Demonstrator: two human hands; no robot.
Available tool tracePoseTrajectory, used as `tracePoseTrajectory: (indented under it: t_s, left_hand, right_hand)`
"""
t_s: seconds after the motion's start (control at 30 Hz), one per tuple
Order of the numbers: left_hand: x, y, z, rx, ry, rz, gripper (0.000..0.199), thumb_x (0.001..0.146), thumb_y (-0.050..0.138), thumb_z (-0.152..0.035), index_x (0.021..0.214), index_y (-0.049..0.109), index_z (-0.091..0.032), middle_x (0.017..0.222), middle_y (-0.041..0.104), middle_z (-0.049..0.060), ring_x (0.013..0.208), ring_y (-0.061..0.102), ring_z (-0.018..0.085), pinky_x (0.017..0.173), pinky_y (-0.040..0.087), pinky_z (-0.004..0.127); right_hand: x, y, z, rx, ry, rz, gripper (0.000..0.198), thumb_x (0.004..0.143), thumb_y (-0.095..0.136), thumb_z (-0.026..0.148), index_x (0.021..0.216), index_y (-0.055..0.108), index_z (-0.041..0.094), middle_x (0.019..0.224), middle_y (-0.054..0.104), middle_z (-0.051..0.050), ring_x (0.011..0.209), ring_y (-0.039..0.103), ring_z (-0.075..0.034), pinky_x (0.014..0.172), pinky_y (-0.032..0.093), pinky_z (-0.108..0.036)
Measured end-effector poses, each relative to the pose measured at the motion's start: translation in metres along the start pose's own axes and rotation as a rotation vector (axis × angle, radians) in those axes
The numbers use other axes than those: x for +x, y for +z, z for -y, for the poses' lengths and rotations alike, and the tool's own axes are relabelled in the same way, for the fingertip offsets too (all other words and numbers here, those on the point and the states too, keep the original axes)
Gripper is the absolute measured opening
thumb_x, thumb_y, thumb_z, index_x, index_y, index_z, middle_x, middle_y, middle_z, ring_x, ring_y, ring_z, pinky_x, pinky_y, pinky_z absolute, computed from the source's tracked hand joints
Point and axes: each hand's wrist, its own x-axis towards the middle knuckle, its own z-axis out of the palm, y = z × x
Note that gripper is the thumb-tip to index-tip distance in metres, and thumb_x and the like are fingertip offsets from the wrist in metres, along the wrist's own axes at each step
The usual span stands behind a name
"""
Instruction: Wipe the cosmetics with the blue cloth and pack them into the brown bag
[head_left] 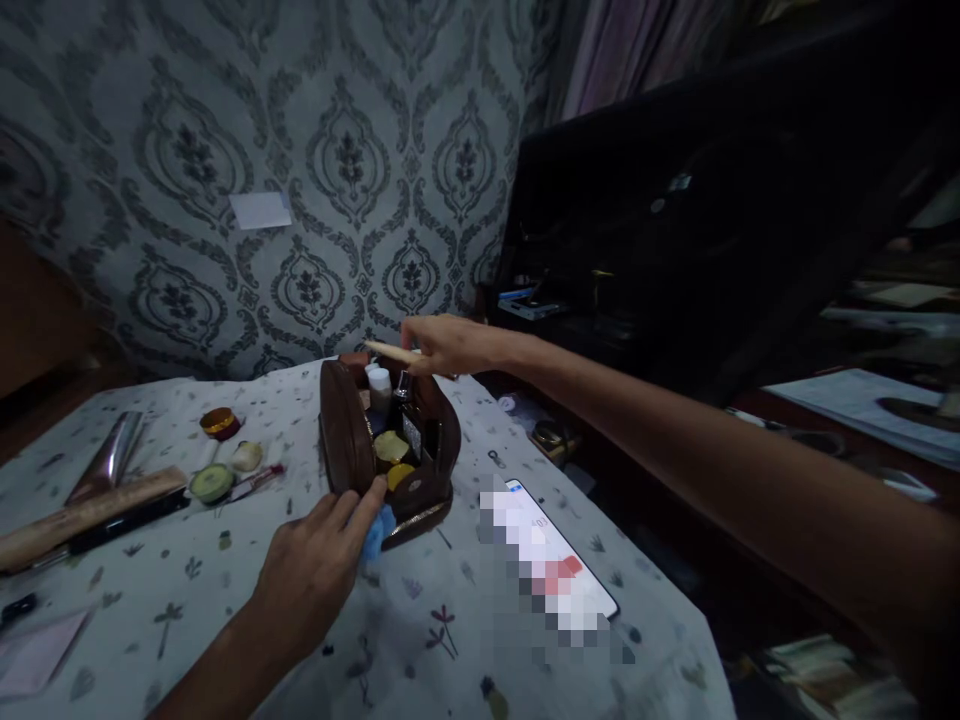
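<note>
Open on white, sprig-printed tablecloth (660,640): brown, leather-like oblong case (345,430), with long axis running roughly away. At its near end: left hand (319,545). At its far end, reaching across from the right: right hand (446,345), pinching slim, pale beige stick (391,351) nearly crosswise to the case, with free end leftward; touching the case or just above, cannot tell. Under the left fingers: crumpled bright-blue cloth (379,533); gripped or merely pressed, cannot tell.
</note>
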Motion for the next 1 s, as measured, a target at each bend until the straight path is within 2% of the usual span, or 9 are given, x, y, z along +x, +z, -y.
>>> tracePoseTrajectory:
  t_s: [0.1, 0.17, 0.27, 0.37, 0.53, 0.67, 0.83, 1.0]
  left_hand:
    - [0.001, -0.002, 0.0, 0.0, 0.034, -0.063, 0.079, 0.07, 0.043, 0.005, 0.145, 0.04, -0.021, 0.093, 0.066, 0.003, 0.078, 0.063, 0.018, 0.046, 0.037, 0.022]
    - [0.001, -0.001, 0.0, 0.0, 0.043, -0.08, 0.082, 0.067, 0.043, 0.006, 0.144, 0.04, -0.02, 0.092, 0.067, 0.003, 0.078, 0.063, 0.018, 0.046, 0.036, 0.022]
    - [0.0, 0.001, 0.001, 0.007, 0.033, -0.065, 0.083, 0.065, 0.043, 0.006, 0.144, 0.04, -0.021, 0.093, 0.067, 0.003, 0.08, 0.063, 0.019, 0.047, 0.038, 0.022]
    - [-0.001, 0.003, 0.001, 0.011, 0.037, -0.051, 0.084, 0.065, 0.044, 0.005, 0.145, 0.037, -0.019, 0.095, 0.067, 0.004, 0.082, 0.064, 0.019, 0.048, 0.04, 0.024]
    - [-0.001, 0.003, 0.001, 0.0, 0.02, -0.003, 0.084, 0.069, 0.045, 0.003, 0.148, 0.034, -0.023, 0.099, 0.067, 0.004, 0.087, 0.064, 0.019, 0.05, 0.043, 0.022]
    - [-0.001, 0.004, 0.001, 0.012, 0.026, -0.003, 0.088, 0.068, 0.044, 0.004, 0.15, 0.032, -0.023, 0.098, 0.066, 0.004, 0.086, 0.064, 0.019, 0.05, 0.042, 0.021]
    - [-0.001, 0.004, 0.002, 0.012, 0.053, -0.036, 0.09, 0.063, 0.04, 0.007, 0.148, 0.034, -0.02, 0.097, 0.066, 0.004, 0.083, 0.064, 0.018, 0.049, 0.042, 0.022]
    - [-0.001, 0.004, 0.001, 0.035, 0.04, -0.013, 0.09, 0.066, 0.042, 0.008, 0.151, 0.03, -0.021, 0.099, 0.067, 0.004, 0.084, 0.064, 0.018, 0.046, 0.039, 0.021]
  right_hand:
    - [-0.004, -0.01, 0.003, -0.257, -0.077, 0.053, 0.02, 0.081, 0.069, 0.024, 0.101, 0.069, 0.019, 0.093, 0.069, -0.005, 0.087, 0.062, -0.019, 0.063, 0.033, -0.024]
    - [-0.005, -0.009, 0.007, -0.366, -0.091, 0.06, 0.015, 0.084, 0.066, 0.022, 0.098, 0.071, 0.019, 0.097, 0.07, -0.007, 0.09, 0.063, -0.021, 0.064, 0.034, -0.025]
    - [-0.001, 0.002, 0.013, -0.489, -0.139, 0.075, 0.016, 0.088, 0.059, 0.015, 0.098, 0.072, 0.017, 0.098, 0.071, -0.01, 0.09, 0.065, -0.022, 0.066, 0.038, -0.027]
    - [0.008, 0.017, 0.017, -0.575, -0.252, 0.068, 0.019, 0.089, 0.056, 0.012, 0.099, 0.071, 0.016, 0.101, 0.071, -0.012, 0.096, 0.065, -0.024, 0.072, 0.043, -0.03]
    - [0.022, 0.041, 0.024, -0.656, -0.361, 0.064, 0.016, 0.085, 0.06, 0.011, 0.097, 0.071, 0.013, 0.104, 0.071, -0.014, 0.107, 0.06, -0.028, 0.086, 0.043, -0.037]
    - [0.03, 0.056, 0.026, -0.663, -0.409, 0.094, 0.019, 0.088, 0.056, 0.011, 0.1, 0.071, 0.015, 0.104, 0.071, -0.013, 0.111, 0.058, -0.028, 0.088, 0.042, -0.038]
    - [0.036, 0.068, 0.019, -0.675, -0.407, 0.129, 0.017, 0.089, 0.055, 0.011, 0.097, 0.07, 0.013, 0.103, 0.071, -0.014, 0.107, 0.06, -0.027, 0.088, 0.041, -0.037]
    - [0.033, 0.07, 0.014, -0.654, -0.385, 0.11, 0.017, 0.087, 0.056, 0.011, 0.097, 0.069, 0.012, 0.105, 0.07, -0.017, 0.107, 0.06, -0.028, 0.087, 0.042, -0.037]
